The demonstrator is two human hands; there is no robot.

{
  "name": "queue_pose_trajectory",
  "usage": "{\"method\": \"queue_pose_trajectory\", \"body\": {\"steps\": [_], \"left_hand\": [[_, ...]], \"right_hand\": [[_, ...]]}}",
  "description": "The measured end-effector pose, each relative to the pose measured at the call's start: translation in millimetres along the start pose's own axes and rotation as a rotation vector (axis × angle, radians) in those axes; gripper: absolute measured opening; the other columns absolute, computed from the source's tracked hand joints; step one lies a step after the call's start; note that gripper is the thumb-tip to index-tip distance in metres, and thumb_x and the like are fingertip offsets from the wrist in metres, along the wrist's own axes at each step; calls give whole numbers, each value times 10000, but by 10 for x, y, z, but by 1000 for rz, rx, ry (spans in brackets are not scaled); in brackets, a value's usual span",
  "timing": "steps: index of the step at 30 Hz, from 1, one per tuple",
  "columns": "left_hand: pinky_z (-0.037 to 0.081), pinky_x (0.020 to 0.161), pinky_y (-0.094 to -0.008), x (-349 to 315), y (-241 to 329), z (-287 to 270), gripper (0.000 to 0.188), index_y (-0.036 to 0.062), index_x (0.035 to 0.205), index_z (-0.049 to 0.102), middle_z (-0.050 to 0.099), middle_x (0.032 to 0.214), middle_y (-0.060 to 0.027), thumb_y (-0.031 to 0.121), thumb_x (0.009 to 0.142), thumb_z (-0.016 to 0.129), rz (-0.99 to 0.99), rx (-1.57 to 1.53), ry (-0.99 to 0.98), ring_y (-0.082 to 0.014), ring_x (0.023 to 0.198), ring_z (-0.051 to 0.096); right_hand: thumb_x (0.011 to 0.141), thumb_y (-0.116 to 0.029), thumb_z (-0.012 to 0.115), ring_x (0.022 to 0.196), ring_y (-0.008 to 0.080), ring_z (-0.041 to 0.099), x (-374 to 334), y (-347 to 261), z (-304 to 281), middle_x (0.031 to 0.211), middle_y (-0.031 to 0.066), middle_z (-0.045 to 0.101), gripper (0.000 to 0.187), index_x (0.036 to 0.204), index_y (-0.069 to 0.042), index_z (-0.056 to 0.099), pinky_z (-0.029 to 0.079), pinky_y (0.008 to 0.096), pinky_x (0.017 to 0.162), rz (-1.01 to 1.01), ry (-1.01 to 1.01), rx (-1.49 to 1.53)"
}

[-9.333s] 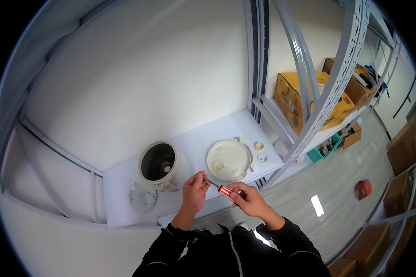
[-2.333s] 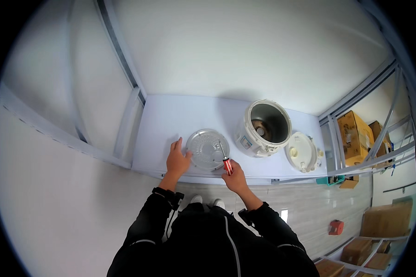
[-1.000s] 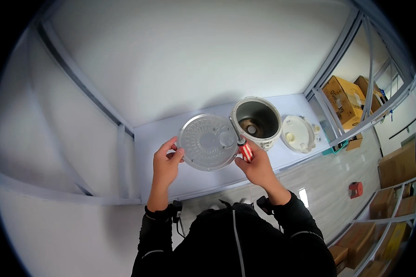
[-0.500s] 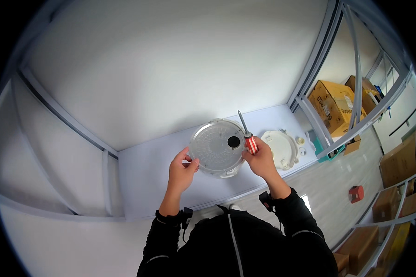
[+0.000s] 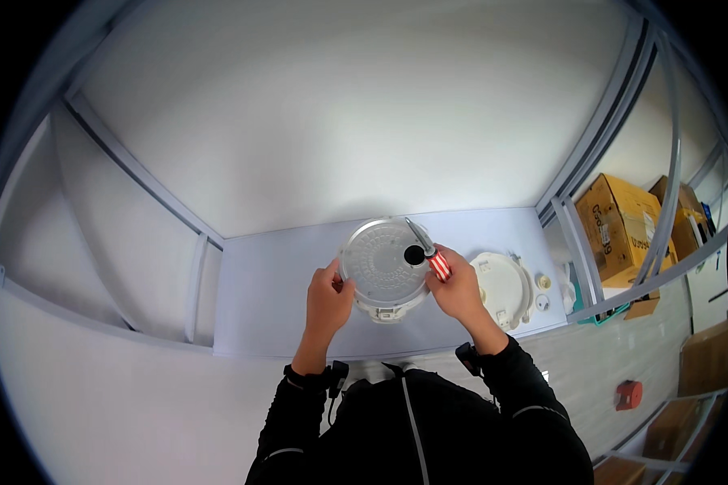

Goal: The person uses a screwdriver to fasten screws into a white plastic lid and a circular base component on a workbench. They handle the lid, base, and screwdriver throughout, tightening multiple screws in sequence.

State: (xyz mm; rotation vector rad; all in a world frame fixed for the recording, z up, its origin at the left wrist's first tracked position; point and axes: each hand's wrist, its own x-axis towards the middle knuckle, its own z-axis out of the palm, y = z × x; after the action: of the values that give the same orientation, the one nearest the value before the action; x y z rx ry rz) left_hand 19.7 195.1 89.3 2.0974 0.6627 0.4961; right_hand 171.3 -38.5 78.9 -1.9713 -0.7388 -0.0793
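A round metal plate (image 5: 376, 271) with rings of embossed marks lies in a white plastic lid (image 5: 408, 307), like that of a rice cooker. A black round spot (image 5: 413, 255) sits on the right part of the plate. My left hand (image 5: 330, 303) is closed on the lid's left rim, thumb toward the plate. My right hand (image 5: 459, 289) grips a screwdriver (image 5: 438, 265) by its red-and-white striped handle, and its fingers are at the lid's right rim. The shaft slants up and left across the plate's edge, near the black spot.
On the white table (image 5: 255, 299), right of my right hand, lies a round white plastic cover (image 5: 497, 287). Two small round parts (image 5: 543, 281) sit beside it. Frame posts and a wall bound the table. Cardboard boxes (image 5: 619, 226) and a red stool (image 5: 628, 394) stand to the right.
The screwdriver has swung from pointing upward to leaning left over the plate. The lid has turned slightly, showing more of its white latch at the front. The whole view has shifted.
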Motion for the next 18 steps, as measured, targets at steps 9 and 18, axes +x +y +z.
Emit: {"method": "queue_pose_trajectory", "body": {"steps": [9,18], "left_hand": [[566,806,-389,43,-29,90,545,-21,1438,649,617,1034,-146,183,937,709,-32,72,60,-254,834,661],[589,862,-392,84,-93,174,510,-14,1397,673,636,1169,-157,175,928,743,20,114,157,-254,978,683]], "right_hand": [[883,-68,725,994,368,726,53,-57,-139,1136,186,745,375,1256,-40,703,584,423,872,41,-74,92],[890,-79,738,982,405,731,72,-39,-190,1101,193,740,311,1200,-68,719,588,453,848,55,-112,96]]}}
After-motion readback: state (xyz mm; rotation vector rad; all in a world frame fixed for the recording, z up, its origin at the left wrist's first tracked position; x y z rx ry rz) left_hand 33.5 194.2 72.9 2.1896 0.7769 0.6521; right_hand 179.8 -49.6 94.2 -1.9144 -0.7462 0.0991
